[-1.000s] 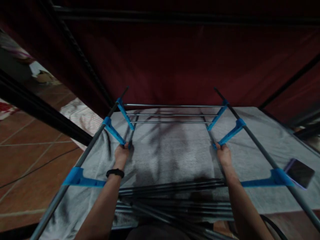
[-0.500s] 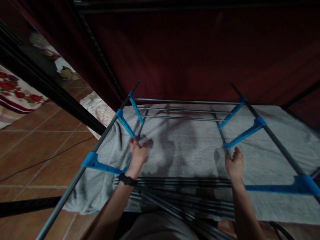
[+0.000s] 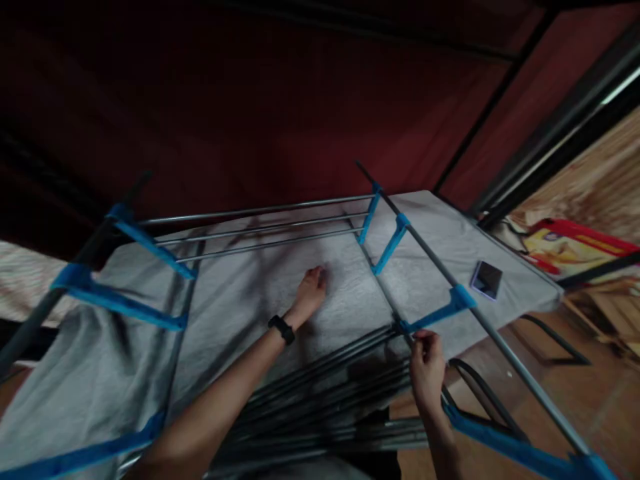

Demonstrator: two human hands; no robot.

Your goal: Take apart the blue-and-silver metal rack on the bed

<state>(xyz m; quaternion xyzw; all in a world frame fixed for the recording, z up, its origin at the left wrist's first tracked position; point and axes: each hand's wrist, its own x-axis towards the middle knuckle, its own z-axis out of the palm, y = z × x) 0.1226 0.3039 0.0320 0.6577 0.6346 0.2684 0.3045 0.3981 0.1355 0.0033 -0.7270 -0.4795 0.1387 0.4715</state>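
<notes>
A rack frame of grey metal tubes and blue plastic brackets stands on a grey cloth. My left hand point(image 3: 310, 291), with a dark band at the wrist, is over the cloth between the two sides, its fingers curled in and nothing visible in them. On the right side, my right hand point(image 3: 427, 363) pinches the lower metal tube point(image 3: 383, 287), just below a blue bracket point(image 3: 443, 313). That bracket joins the lower tube to the long upper tube point(image 3: 435, 257). Several crossbars point(image 3: 270, 228) link the two sides at the far end. The left side carries another blue bracket point(image 3: 120, 300).
Several loose metal tubes point(image 3: 320, 393) lie in a pile close to my body. A phone point(image 3: 487, 279) rests on the grey cloth point(image 3: 440, 220) at the right. Beyond the cloth hangs dark red fabric point(image 3: 300, 120). A red and yellow box point(image 3: 580, 247) is at the far right.
The view has swung to the right, bringing the phone into sight. My left hand has left the left bracket and moved inward. My right hand has come nearer along the right lower tube.
</notes>
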